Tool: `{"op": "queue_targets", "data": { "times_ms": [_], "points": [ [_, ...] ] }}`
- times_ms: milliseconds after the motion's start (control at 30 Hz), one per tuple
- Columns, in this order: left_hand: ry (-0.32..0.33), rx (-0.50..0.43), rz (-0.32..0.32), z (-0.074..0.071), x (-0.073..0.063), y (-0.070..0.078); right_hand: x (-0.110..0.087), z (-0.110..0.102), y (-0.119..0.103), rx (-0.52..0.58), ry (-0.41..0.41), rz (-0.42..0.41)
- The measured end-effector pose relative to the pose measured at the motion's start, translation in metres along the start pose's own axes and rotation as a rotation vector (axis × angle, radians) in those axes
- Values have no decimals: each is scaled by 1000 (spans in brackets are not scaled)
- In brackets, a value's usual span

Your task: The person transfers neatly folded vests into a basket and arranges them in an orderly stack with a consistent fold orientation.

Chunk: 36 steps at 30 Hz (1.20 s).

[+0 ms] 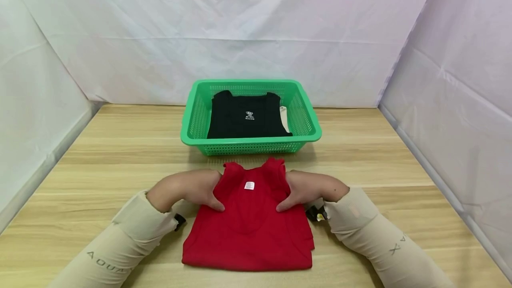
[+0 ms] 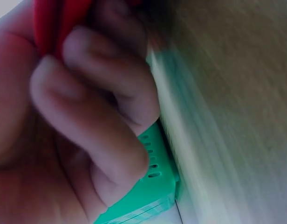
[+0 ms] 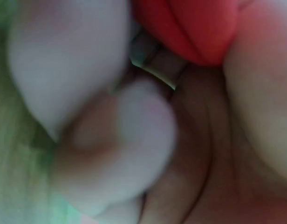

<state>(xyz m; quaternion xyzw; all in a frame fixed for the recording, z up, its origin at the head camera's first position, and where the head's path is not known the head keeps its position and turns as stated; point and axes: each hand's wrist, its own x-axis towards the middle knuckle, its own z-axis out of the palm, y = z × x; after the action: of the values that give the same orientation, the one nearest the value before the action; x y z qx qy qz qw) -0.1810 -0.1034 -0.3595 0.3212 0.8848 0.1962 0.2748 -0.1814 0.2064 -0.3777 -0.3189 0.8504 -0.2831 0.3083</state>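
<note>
A folded red tank top (image 1: 248, 239) lies before me, its neckline with a white label pointing away from me. On its left side my left hand (image 1: 200, 187) grips the edge, thumb on top and fingers underneath. The left wrist view shows those curled fingers (image 2: 97, 112) against the red cloth (image 2: 64, 23). My right hand (image 1: 306, 187) holds the opposite edge in the same way, thumb over the fabric. Close up in the right wrist view, red cloth (image 3: 194, 28) sits between the thumb and the bent fingers.
Just beyond the red top stands a green plastic basket (image 1: 252, 141) with perforated walls. Inside lies a folded black tank top (image 1: 240, 119) with a white print, over a cream cloth (image 1: 284, 119). White sheets (image 1: 256, 57) hang behind and at both sides of the wooden table (image 1: 400, 159).
</note>
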Motion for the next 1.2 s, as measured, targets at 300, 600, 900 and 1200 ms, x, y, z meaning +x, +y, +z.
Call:
{"op": "queue_targets", "data": {
  "times_ms": [300, 600, 900, 1200],
  "points": [
    [-46, -44, 54, 1, 0, 1, -6, -3, -8, -24, -33, -33],
    [-49, -178, 164, -4, -3, 1, -16, -12, -16, 16, 15, -128],
    [43, -286, 204, -13, -8, 0, -25, -24, -16, 93, 53, -109],
    [106, -470, 234, -18, -12, 1, -31, -30, -15, 176, 172, -65]
  ]
}}
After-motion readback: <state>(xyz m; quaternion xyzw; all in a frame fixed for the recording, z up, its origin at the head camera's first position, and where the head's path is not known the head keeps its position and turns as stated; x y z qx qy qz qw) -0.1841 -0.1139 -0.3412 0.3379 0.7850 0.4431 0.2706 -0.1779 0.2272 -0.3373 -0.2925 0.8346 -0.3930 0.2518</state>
